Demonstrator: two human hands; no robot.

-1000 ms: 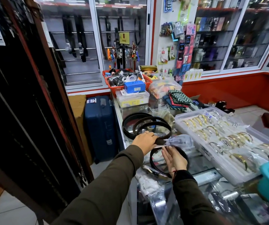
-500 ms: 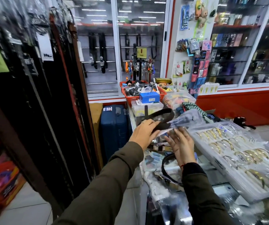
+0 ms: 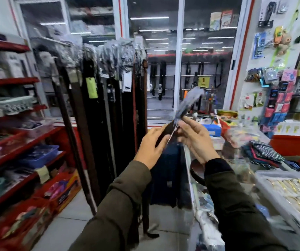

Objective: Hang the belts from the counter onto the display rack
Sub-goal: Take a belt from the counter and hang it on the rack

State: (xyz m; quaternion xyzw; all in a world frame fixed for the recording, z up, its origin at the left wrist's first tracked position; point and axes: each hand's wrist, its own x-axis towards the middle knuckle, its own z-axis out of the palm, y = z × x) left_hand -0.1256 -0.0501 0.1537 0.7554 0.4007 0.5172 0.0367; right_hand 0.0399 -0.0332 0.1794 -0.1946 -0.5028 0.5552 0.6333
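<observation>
belt point(image 3: 165, 130) dark, buckle end plastic-wrapped, blurred; fingers of both hands clamped on it

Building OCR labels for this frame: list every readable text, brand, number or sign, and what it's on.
None legible.
Green tag on the hanging belts: blurred.
White tag: dark mark, unreadable.
Yellow sign behind glass: unreadable.
Blue box on the counter: blurred.
Wall packets: too small.

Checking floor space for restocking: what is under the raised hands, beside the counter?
Below the left hand and right hand stands a dark blue hard-shell suitcase on pale floor tiles. Both olive sleeves cover its lower corners; whatever lies behind it is hidden.
</observation>
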